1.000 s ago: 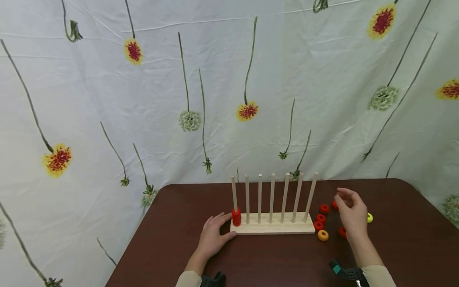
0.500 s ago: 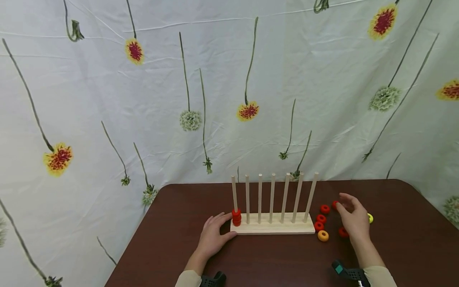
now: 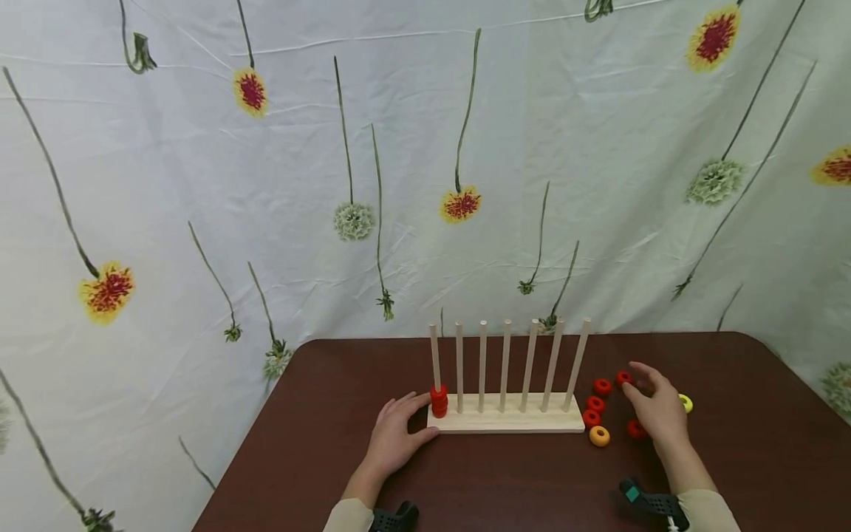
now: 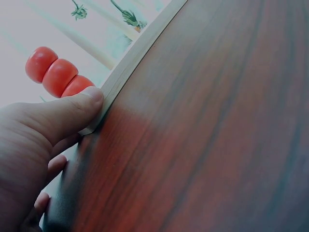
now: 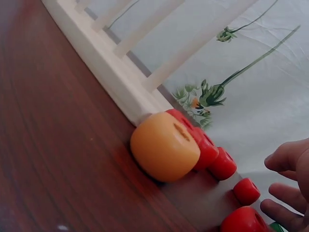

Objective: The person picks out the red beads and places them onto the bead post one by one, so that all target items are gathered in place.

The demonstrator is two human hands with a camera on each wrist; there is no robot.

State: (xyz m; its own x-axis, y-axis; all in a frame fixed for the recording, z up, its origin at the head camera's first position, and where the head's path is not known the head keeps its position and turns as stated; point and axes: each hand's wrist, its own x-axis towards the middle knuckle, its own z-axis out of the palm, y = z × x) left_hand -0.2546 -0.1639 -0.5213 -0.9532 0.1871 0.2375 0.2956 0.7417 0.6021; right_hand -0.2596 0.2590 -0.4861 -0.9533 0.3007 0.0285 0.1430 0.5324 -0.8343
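Note:
A pale wooden peg stand [image 3: 505, 421] with a row of upright pegs stands on the dark table. Red beads [image 3: 439, 401], three in the left wrist view, are stacked on its leftmost peg. My left hand [image 3: 397, 436] grips the stand's left end, with the thumb [image 4: 79, 108] on the front corner. To the right of the stand, my right hand [image 3: 660, 414] hovers with fingers apart, holding nothing. Its fingertips are nearest a loose red bead [image 3: 623, 378]. Another red bead [image 3: 636, 429] lies beside the hand, and a yellow bead [image 3: 685, 403] is partly hidden behind it.
An orange bead [image 5: 165, 147] lies by the stand's right front corner, with several red beads [image 5: 222, 164] behind it. Behind the brown table [image 3: 518, 488] hangs a white cloth [image 3: 399, 162] printed with flowers.
My right hand has moved slightly right and toward me, lowering beside the far red bead. The left hand has kept its grip on the stand.

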